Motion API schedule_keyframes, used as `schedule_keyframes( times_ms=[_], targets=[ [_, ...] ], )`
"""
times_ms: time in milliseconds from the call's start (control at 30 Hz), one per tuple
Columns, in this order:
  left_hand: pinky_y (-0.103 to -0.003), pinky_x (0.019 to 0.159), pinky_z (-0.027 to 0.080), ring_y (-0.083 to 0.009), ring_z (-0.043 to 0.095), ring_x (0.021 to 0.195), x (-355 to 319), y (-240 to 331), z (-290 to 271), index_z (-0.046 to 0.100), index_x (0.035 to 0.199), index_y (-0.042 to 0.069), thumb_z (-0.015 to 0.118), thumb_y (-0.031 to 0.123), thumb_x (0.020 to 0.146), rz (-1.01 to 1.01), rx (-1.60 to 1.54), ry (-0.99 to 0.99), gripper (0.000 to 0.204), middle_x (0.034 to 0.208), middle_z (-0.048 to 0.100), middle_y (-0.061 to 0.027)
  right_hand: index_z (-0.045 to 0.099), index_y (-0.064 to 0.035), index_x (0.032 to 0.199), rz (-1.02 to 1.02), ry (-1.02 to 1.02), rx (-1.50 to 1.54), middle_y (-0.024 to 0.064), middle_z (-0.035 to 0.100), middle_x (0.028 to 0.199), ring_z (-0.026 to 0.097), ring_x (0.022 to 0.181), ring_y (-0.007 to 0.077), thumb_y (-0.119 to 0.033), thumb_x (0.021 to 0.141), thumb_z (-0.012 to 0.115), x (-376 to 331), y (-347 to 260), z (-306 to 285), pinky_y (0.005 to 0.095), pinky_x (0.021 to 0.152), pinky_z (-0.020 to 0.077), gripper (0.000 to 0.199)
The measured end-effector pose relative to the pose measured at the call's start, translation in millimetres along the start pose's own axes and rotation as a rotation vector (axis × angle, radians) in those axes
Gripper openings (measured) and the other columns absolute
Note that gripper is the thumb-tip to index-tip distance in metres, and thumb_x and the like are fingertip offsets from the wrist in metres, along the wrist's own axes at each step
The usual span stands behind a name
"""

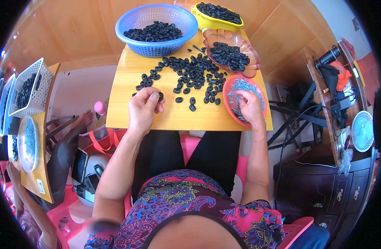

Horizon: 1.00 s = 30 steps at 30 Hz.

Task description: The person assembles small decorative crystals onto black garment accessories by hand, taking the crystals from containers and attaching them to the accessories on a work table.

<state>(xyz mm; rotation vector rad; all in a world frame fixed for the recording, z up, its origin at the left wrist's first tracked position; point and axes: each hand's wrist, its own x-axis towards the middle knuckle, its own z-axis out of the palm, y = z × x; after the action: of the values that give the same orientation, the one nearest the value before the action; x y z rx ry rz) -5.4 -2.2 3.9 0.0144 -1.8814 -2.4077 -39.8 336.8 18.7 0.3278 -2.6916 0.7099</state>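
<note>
Between the thumb and fingers of my left hand (141, 108) is a small black ring-shaped part (160, 96), held above the near left of the wooden table (178, 119). My right hand (252, 108) reaches into an orange-red bowl (226, 98) of tiny silvery-blue pieces (245, 86). Its fingers are pinched together at the pieces; whatever is between them is too small to make out. Many loose black parts (192, 68) like the held one lie spread over the middle of the table, between my hands and beyond them.
Along the far side stand a blue basket (124, 37), a yellow basin (217, 24) and a clear brownish scalloped dish (250, 62), all holding black parts. At the left, another person's arm (30, 203) shows beside a second table (43, 153) with a white basket (43, 89).
</note>
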Motion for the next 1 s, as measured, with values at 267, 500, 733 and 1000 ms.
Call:
schedule_keyframes(
  times_ms=[267,500,733,1000],
  targets=[
    [-0.023,0.055,0.045,-0.0122,0.058,0.060,1,2,0,0.059,0.102,0.000,0.051,0.010,0.093,-0.205,-0.301,-0.050,0.015,0.079,0.064,-0.0092,0.065,0.0001,0.086,0.159,-0.001,0.379,0.0015,0.061,0.072,0.055,0.064,0.0072,0.002,0.080,0.061,0,5,-7,0.0235,0.060,0.0461,0.008],
    [-0.024,0.055,0.046,-0.0137,0.059,0.060,2,2,-2,0.058,0.096,0.001,0.052,0.009,0.092,-0.239,-0.414,-0.140,0.010,0.080,0.064,-0.0108,0.062,0.0008,0.087,0.212,0.037,0.397,-0.0002,0.058,0.072,0.053,0.066,0.0065,0.004,0.081,0.059,-2,18,-3,0.0216,0.061,0.0451,0.007],
    [-0.025,0.055,0.047,-0.0155,0.060,0.060,1,5,-3,0.056,0.095,0.002,0.050,0.006,0.092,-0.281,-0.398,-0.130,0.008,0.080,0.064,-0.0127,0.059,-0.0007,0.084,0.119,0.096,0.052,0.0157,0.060,0.074,0.059,0.069,0.0296,-0.001,0.079,0.061,-1,8,-7,0.0365,0.064,0.0471,0.005],
    [-0.027,0.061,0.049,-0.0189,0.059,0.065,2,-2,-3,0.055,0.097,0.002,0.049,0.007,0.093,-0.311,-0.631,-0.247,0.009,0.082,0.062,-0.0134,0.060,0.0007,0.087,0.015,0.069,0.356,0.0086,0.060,0.075,0.057,0.067,0.0160,-0.001,0.082,0.060,-1,-77,-4,0.0278,0.062,0.0456,0.005]
  ],
)
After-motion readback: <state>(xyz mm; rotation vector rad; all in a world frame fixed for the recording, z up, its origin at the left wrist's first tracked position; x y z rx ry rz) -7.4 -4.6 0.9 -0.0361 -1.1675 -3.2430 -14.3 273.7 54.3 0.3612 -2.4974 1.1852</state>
